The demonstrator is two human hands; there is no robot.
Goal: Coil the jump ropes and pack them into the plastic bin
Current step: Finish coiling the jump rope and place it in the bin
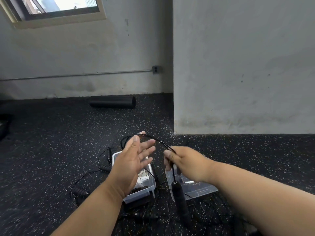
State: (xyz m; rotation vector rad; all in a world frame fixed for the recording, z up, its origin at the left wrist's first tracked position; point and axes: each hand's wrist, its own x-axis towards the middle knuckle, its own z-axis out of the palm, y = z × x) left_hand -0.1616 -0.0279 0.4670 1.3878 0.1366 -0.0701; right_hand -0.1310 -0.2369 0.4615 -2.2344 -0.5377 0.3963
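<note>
My right hand grips a thin black jump rope, whose black handle hangs below the fist. The cord arcs up and left to my left hand, where it runs between the thumb and forefinger; the other fingers are spread straight. Under the left hand sits a clear plastic bin on the floor, partly hidden by the hand, with something dark inside. Its clear lid lies to the right. More black ropes and handles lie tangled on the floor around the bin.
The floor is black speckled rubber. A black foam roller lies against the far wall. A grey wall corner juts out at the right, close behind the lid. A dark object sits at the left edge.
</note>
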